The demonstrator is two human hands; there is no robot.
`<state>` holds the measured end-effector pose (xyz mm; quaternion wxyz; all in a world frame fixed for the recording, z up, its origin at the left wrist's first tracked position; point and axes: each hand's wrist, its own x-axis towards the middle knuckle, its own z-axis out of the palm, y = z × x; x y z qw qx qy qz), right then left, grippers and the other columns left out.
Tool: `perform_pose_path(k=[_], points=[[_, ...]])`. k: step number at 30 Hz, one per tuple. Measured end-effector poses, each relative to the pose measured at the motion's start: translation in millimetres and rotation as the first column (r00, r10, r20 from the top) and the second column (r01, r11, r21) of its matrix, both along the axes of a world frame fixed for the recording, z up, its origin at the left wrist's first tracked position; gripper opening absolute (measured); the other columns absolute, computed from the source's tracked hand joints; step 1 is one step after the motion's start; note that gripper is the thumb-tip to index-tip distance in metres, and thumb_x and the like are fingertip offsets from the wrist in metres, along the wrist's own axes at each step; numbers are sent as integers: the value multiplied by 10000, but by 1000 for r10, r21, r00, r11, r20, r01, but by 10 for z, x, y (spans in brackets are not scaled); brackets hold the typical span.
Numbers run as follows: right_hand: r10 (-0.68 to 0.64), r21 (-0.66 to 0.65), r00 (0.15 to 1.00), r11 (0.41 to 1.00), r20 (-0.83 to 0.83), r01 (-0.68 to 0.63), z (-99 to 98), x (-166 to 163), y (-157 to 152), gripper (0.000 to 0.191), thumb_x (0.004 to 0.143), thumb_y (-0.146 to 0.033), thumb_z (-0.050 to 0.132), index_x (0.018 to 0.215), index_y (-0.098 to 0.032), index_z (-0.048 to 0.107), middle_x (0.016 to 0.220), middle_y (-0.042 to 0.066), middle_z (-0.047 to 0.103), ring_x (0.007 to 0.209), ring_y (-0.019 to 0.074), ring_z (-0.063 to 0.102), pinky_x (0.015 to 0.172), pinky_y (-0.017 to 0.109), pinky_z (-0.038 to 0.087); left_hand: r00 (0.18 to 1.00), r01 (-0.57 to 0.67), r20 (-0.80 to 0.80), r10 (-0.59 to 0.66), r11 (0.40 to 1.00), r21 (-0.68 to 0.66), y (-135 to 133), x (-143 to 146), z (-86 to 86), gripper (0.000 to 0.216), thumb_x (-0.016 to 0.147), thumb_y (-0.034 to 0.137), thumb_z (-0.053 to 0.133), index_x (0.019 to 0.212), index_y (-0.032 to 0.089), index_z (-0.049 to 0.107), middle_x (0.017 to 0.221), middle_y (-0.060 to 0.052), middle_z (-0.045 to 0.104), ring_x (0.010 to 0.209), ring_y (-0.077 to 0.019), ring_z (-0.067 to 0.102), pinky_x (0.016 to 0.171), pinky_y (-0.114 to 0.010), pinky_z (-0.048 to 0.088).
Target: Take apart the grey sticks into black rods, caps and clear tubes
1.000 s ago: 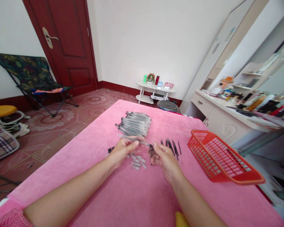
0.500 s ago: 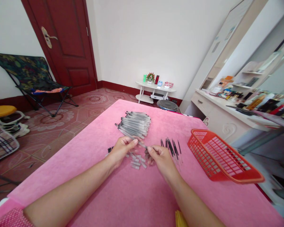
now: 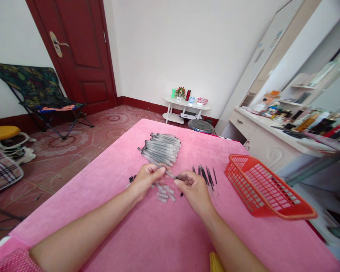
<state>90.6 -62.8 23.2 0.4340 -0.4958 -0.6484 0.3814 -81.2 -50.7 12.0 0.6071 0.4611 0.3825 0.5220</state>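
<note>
My left hand [image 3: 147, 180] is closed round a clear pen barrel [image 3: 156, 164] that slants up and to the left. My right hand [image 3: 193, 188] pinches the barrel's near end, where a small dark piece shows at the fingertips. Both hands hover over the pink table [image 3: 136, 226]. Just behind them lies a pile of clear pen barrels [image 3: 161, 148]. Several thin black refills [image 3: 205, 174] lie right of my right hand. Small clear caps [image 3: 164, 192] are scattered under my hands.
A red plastic basket [image 3: 265, 189] sits tilted at the table's right side. A white dresser with bottles [image 3: 274, 130] stands further right. A folding chair [image 3: 36, 94] and a red door [image 3: 79, 53] are at the back left, a small white stand [image 3: 185, 107] behind the table.
The pen barrel has tilted from nearly level to slanting up-left. My right hand has moved in towards the left hand and pinched the barrel's end.
</note>
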Motion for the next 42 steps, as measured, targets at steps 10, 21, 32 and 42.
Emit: perform_pose_path(k=[10,21,32,42], points=[[5,-13,1000,1000,26,-5,-37,4,9,113,678,-224,602,753,-145,630,665,11,629,566,121,535,534,225,410,1000,-18,-16,19,1000,4,10,4,-10,308,665,416,671,757,122,686,762,-65,671,575,-113,579,524,-201,441],[-3,-36,1000,999,-18,3,-31,-1,6,146,640,-217,647,759,-138,611,675,17,629,565,119,542,528,223,419,999,-18,-45,18,1000,2,-13,12,26,301,683,407,659,755,116,681,713,-52,667,531,-101,563,497,-194,415],[-18,-50,1000,999,-6,17,-31,-12,-10,68,639,-191,626,669,-135,599,594,-2,593,525,104,513,486,201,382,998,-55,-45,54,998,-10,17,-7,-8,322,682,413,657,782,108,663,719,-64,668,553,-108,571,510,-200,436],[120,-32,979,993,166,-117,-18,113,73,199,682,-231,607,858,-146,645,747,34,657,647,136,572,590,235,431,983,-149,-102,150,989,17,21,-9,37,335,672,427,654,778,109,659,645,-44,654,514,-101,549,474,-193,406]])
